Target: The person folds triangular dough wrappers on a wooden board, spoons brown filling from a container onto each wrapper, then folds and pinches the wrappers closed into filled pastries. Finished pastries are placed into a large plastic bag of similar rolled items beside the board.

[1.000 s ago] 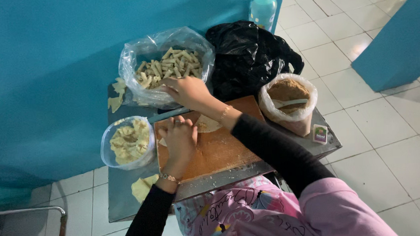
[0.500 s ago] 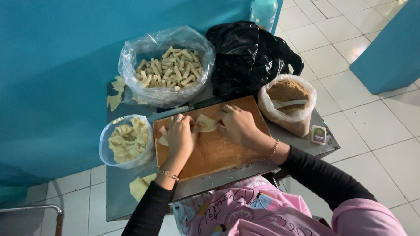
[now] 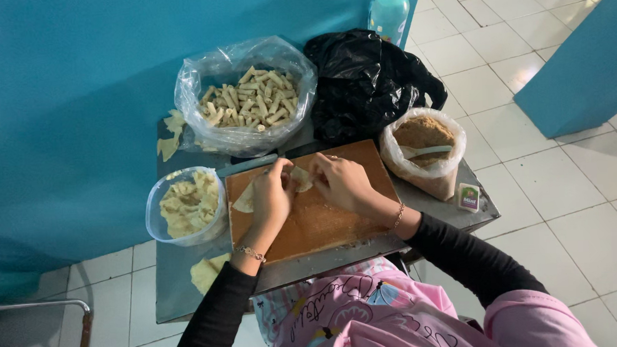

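A grey metal worktop [image 3: 189, 297] stands against a blue wall [image 3: 62, 101], on a floor of white tiles [image 3: 566, 204]. At its far side a crumpled black plastic bag [image 3: 367, 81] lies beside a big clear bag of small rolled pastries [image 3: 250, 100]. A wooden cutting board [image 3: 317, 218] sits in the middle of the worktop, in front of the person. To its right stands a clear bag of brown crumbly filling [image 3: 423, 141] with a white spoon [image 3: 425, 150] resting in it. To the board's left is a clear tub of pale dough sheets [image 3: 185, 203]. On the far part of the board, the left hand [image 3: 271, 196] and right hand [image 3: 340, 182] meet, fingers curled narrow and pinching a thin dough wrapper [image 3: 300, 179] between them. A small green and white packet [image 3: 469, 196] lies near the worktop's right edge.
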